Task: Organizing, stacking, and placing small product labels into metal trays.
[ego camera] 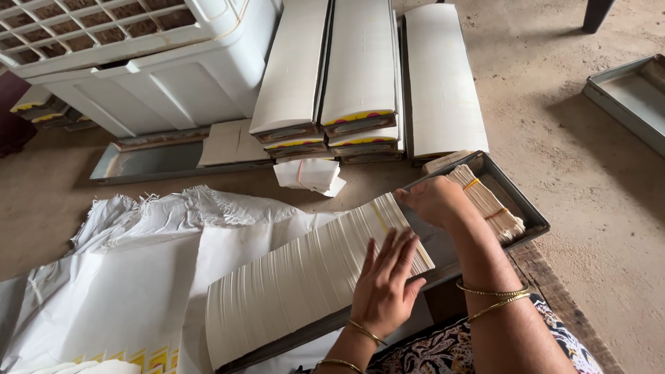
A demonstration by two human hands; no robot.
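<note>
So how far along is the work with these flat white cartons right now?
Done, by the look of it: long rows of flat cartons lie stacked by the white crate. In hand: the left hand rests flat on a fanned row of white cartons in a metal tray, while the right hand is at its far end. Left: a banded bundle of thin sticks in the tray.

**Around the work on the floor**

Ahead of the hands, stacks of flat white cartons [360, 69] are lying side by side. A white plastic crate [152, 69] is sitting further left. A crumpled white sack [138, 263] is spreading leftward. A grey tray [634, 97] is resting far right.
</note>
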